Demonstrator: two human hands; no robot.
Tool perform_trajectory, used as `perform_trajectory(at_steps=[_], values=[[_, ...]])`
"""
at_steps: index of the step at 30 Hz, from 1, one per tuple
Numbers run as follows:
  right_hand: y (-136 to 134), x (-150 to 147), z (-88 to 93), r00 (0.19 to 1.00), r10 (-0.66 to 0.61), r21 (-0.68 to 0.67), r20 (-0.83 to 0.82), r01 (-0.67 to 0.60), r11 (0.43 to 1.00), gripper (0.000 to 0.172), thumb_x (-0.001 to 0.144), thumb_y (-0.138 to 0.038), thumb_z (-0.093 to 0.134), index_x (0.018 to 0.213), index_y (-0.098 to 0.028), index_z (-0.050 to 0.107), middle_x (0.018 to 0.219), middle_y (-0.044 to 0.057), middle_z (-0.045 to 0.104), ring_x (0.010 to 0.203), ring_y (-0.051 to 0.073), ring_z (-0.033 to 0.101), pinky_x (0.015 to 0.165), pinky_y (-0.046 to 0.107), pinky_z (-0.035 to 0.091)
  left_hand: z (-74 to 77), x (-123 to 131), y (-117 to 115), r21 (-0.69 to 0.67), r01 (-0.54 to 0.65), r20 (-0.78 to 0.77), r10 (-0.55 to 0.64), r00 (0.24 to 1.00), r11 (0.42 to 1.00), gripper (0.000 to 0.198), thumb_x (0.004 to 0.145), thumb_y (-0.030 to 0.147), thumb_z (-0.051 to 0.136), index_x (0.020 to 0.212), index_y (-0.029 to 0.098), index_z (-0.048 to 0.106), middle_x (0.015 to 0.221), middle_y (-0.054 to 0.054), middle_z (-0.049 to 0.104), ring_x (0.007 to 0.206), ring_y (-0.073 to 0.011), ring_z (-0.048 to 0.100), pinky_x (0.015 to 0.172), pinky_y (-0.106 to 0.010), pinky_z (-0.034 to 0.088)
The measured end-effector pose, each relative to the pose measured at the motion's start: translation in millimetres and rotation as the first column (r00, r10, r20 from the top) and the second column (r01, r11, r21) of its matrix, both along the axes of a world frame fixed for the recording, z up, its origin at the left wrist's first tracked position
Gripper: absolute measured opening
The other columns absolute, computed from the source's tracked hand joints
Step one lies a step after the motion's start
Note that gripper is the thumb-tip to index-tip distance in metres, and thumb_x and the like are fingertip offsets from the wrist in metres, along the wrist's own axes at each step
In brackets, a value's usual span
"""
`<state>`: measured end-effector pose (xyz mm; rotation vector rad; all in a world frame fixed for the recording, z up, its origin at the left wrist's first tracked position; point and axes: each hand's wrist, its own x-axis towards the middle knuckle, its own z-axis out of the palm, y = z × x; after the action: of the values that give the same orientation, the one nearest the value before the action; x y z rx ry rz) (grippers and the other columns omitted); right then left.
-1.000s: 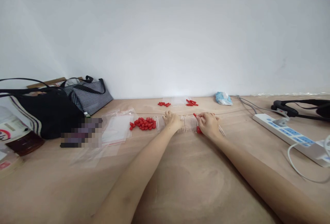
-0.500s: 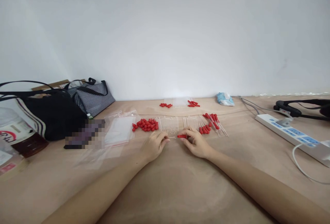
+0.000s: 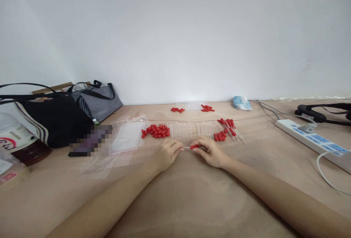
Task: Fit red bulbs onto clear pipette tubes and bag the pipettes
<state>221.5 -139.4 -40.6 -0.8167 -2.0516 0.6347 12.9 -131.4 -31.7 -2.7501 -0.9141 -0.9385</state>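
Observation:
My left hand [image 3: 168, 153] is closed in a pinch on a thin clear dropper tube [image 3: 187, 148]. A red rubber dropper bulb [image 3: 194, 146] sits between the fingers of my right hand [image 3: 210, 152], its mouth meeting the tube's end. How deep the tube sits in the bulb I cannot tell. Beyond my hands lie two rows of tubes, a left row [image 3: 180, 131] and a right row [image 3: 205, 130]. Loose red bulbs [image 3: 156, 131] are heaped to the left. On the right, several droppers with bulbs fitted [image 3: 231, 128] lie beside a few more bulbs [image 3: 220, 136].
Clear zip bags [image 3: 127, 135] and a blurred dark phone-like object [image 3: 90, 143] lie left, near a black bag [image 3: 57, 121], a striped bag [image 3: 101, 101] and a bottle [image 3: 27, 150]. Right are a tissue pack [image 3: 242, 103] and a power strip [image 3: 312, 135]. More tubes [image 3: 192, 106] lie by the wall.
My hands have come together: the gap between the tube and the red bulb has closed, and the two now touch. The view has shifted slightly.

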Motion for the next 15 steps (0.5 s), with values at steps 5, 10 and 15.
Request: perform_trajectory(at_steps=[5, 10, 15], values=[[0.3, -1.3, -0.7, 0.999, 0.037, -0.038, -0.008, -0.037, 0.999, 0.016, 0.081, -0.025, 0.049, 0.091, -0.020, 0.061, 0.085, 0.004, 0.064, 0.078, 0.013, 0.057, 0.073, 0.028, 0.045, -1.5, -0.2, 0.2, 0.033, 0.042, 0.011, -0.042, 0.999, 0.999, 0.027, 0.090, 0.027, 0.035, 0.077, 0.015, 0.057, 0.072, -0.004, 0.060, 0.066, -0.0142, 0.054, 0.062, -0.026, 0.041], [1.1, -3.3, 2.0, 0.999, 0.038, -0.036, -0.007, -0.039, 0.999, 0.018, 0.081, -0.030, 0.049, 0.083, -0.019, 0.063, 0.077, 0.003, 0.064, 0.071, 0.013, 0.057, 0.067, 0.026, 0.045, -1.8, -0.2, 0.6, -0.041, 0.066, 0.021, -0.065, 0.998, 0.997, 0.027, 0.090, 0.025, 0.035, 0.076, 0.015, 0.056, 0.069, -0.004, 0.058, 0.064, -0.0130, 0.053, 0.059, -0.024, 0.042], [0.0, -3.9, 2.3, 0.998, 0.016, 0.023, 0.057, -0.017, 1.000, 0.019, 0.080, -0.032, 0.050, 0.079, -0.019, 0.063, 0.071, 0.003, 0.063, 0.064, 0.012, 0.055, 0.061, 0.024, 0.043, -1.4, 0.7, 0.2, -0.028, 0.088, 0.004, -0.088, 0.996, 0.996, 0.028, 0.090, 0.025, 0.034, 0.075, 0.015, 0.056, 0.069, -0.004, 0.059, 0.064, -0.0134, 0.053, 0.060, -0.024, 0.042]])
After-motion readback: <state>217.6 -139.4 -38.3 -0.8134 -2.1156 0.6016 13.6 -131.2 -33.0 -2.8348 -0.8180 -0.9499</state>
